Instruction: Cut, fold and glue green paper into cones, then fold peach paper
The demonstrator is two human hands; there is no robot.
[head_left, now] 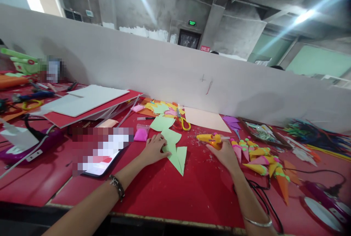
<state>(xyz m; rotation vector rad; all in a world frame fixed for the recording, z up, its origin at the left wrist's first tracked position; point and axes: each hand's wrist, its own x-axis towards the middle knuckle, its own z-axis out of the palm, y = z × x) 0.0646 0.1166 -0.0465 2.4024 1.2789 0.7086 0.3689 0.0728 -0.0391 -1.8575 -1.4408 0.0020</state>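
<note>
Several light green paper pieces (171,139) with pointed ends lie on the red tabletop in front of me. My left hand (155,150) rests at their left edge, fingers curled and thumb on the paper, closed on one piece. To the right, my right hand (223,153) is wrapped round a yellow hot glue gun (210,139), whose nozzle points left toward the green paper. The gun lies low over the table, and its handle is mostly hidden by the hand.
A phone (105,155) and a pink clay packet (141,134) lie left. Yellow-handled scissors (185,123) rest by paper scraps behind. Small decorated paper cones (257,161) and a black cord (263,188) are right. A white partition (164,71) closes off the back.
</note>
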